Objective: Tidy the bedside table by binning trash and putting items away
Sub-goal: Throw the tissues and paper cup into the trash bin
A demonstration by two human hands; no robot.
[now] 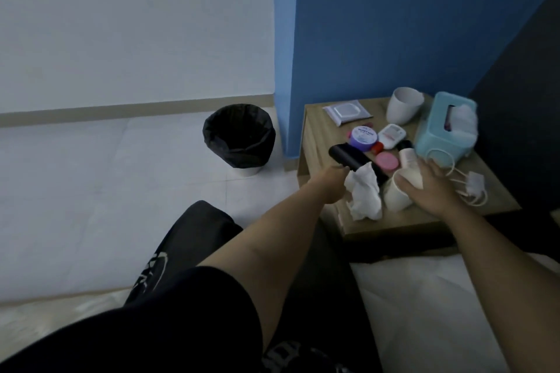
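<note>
Tissue box [444, 133] and black tube [348, 157] behind, left hand [330, 184] pinching crumpled tissue [363, 195], right hand [433, 187] gripping cup [394, 199]

Bedroom, bedside table [318, 130] standing against a blue wall [394, 24], white bedsheet [424, 312] lying alongside, bin [239, 136] sitting on tiled floor [91, 190]

Fingertips of the left hand [331, 183] vanish behind the crumpled tissue [363, 195] at the hand's three o'clock side, so its grip cannot be judged. That tissue also hides the five o'clock end of the black cylinder [348, 157]. The right hand [430, 187] covers the one o'clock rim of the paper cup [394, 199]. The label on the purple jar [364, 137] is too blurred to read. The inside of the bin [239, 136] is lost in darkness.
</note>
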